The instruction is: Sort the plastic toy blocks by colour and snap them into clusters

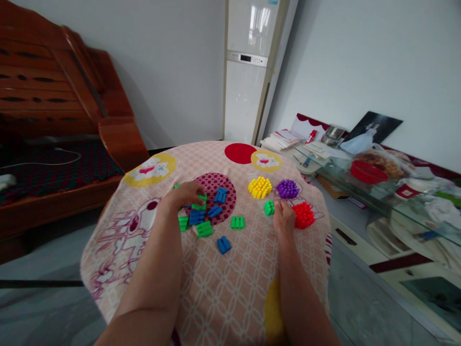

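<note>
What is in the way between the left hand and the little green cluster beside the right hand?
Some blue pieces lie just right of the left hand, roughly on the straight path to the green cluster. The yellow cluster sits slightly beyond that path.

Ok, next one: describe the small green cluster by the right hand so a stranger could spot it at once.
Start at the cloth-covered table and look to its right-hand part, where yellow, purple and red clusters sit. Just left of the right hand, below the yellow one, is the green cluster. It is clearly smaller than those three neighbours, and the only green one among them.
</note>
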{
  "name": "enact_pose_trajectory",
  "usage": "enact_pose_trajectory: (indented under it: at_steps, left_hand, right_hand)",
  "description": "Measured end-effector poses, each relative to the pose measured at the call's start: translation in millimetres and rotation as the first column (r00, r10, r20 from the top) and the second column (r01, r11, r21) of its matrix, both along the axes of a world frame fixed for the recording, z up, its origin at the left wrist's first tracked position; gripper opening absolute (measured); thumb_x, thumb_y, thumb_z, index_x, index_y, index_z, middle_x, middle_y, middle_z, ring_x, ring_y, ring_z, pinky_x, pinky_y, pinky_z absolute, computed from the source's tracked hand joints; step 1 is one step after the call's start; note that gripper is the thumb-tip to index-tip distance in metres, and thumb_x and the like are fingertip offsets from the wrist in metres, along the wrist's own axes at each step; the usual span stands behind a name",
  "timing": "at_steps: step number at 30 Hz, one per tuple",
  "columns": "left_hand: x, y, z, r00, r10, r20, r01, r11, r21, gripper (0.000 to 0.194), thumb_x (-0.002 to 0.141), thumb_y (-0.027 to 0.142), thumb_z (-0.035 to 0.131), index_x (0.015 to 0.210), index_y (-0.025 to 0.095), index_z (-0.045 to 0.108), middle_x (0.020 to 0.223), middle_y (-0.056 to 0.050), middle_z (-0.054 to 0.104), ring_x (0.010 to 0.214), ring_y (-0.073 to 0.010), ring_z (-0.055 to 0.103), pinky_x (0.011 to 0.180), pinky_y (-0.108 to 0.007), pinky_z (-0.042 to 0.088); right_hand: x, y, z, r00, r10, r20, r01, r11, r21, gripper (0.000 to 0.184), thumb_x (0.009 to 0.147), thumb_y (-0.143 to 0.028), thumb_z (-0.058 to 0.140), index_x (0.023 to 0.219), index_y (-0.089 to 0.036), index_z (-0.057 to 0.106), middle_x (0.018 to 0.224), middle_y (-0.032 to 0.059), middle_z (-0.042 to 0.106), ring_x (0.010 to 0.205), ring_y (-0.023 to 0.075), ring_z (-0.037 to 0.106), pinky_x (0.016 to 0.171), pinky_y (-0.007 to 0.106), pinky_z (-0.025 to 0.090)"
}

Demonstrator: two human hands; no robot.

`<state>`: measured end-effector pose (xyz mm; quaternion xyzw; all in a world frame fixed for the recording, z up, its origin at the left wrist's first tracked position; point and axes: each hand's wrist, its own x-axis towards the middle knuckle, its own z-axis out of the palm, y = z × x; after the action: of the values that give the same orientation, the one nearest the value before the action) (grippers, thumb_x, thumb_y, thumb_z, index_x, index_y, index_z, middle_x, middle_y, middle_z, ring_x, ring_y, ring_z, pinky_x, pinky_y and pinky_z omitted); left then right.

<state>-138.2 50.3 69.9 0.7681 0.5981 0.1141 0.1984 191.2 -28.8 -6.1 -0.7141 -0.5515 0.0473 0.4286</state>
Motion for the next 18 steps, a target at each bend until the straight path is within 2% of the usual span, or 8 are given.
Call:
enact_pose_trajectory:
  at_steps: [4,6,8,10,13,18]
  left_hand:
    - [7.0,-2.8,13.4,0.998,0.029,0.059,-0.035,0.994,0.105,0.009,0.066,0.016,0.076,0.074,0.015,0.071,0.064,0.000,0.063,0.064,-0.0159,0.056,0.066,-0.026,0.042]
    - [19.7,-3.1,15.6,0.985,0.013,0.174,-0.039,0.988,0.149,0.008,0.073,0.021,0.070,0.080,0.016,0.071,0.070,-0.002,0.067,0.066,-0.0170,0.059,0.064,-0.027,0.043]
    - [41.1,-3.7,13.6,0.942,-0.066,0.328,0.014,0.987,0.159,0.012,0.077,0.022,0.064,0.085,0.016,0.071,0.073,-0.003,0.069,0.068,-0.0169,0.061,0.063,-0.026,0.045]
    - [68.6,-5.6,8.0,0.891,-0.176,0.418,0.116,0.979,0.166,0.017,0.076,0.020,0.061,0.089,0.016,0.071,0.077,-0.003,0.071,0.070,-0.0160,0.063,0.065,-0.025,0.047]
    - [110.8,-12.2,-6.0,0.853,-0.280,0.441,0.225,0.959,0.173,0.021,0.074,0.015,0.060,0.091,0.015,0.071,0.083,-0.003,0.073,0.074,-0.0142,0.064,0.072,-0.025,0.050]
    - [155.8,-22.6,-38.3,0.832,-0.334,0.443,0.300,0.943,0.147,0.028,0.072,0.006,0.057,0.092,0.017,0.073,0.091,-0.003,0.074,0.081,-0.0134,0.065,0.081,-0.025,0.051]
  right_hand:
    - [-1.3,-0.6,0.4,1.000,-0.020,0.012,0.020,1.000,0.011,0.039,0.093,-0.036,0.037,0.074,-0.017,0.065,0.072,0.0075,0.064,0.068,0.0177,0.050,0.060,0.028,0.028]
    - [-2.2,-0.8,0.6,1.000,-0.024,0.018,0.023,0.999,0.022,0.039,0.094,-0.037,0.037,0.074,-0.017,0.064,0.071,0.0071,0.063,0.068,0.0175,0.049,0.060,0.028,0.028]
    - [-2.8,-1.0,1.0,1.000,-0.024,0.019,0.023,0.999,0.027,0.040,0.094,-0.037,0.036,0.074,-0.017,0.064,0.071,0.0070,0.063,0.068,0.0176,0.049,0.060,0.028,0.028]
    - [-3.4,-1.4,1.6,1.000,-0.022,0.015,0.021,0.999,0.028,0.040,0.094,-0.037,0.036,0.073,-0.017,0.064,0.071,0.0072,0.064,0.068,0.0177,0.050,0.061,0.028,0.029]
    - [-4.3,-2.5,3.1,1.000,-0.017,0.002,0.017,0.999,0.031,0.040,0.094,-0.037,0.036,0.074,-0.017,0.064,0.072,0.0074,0.064,0.068,0.0175,0.050,0.062,0.028,0.030]
    - [-5.3,-3.7,5.7,1.000,-0.013,-0.003,0.013,1.000,0.024,0.039,0.093,-0.036,0.037,0.072,-0.017,0.063,0.068,0.0062,0.063,0.064,0.0166,0.048,0.060,0.028,0.028]
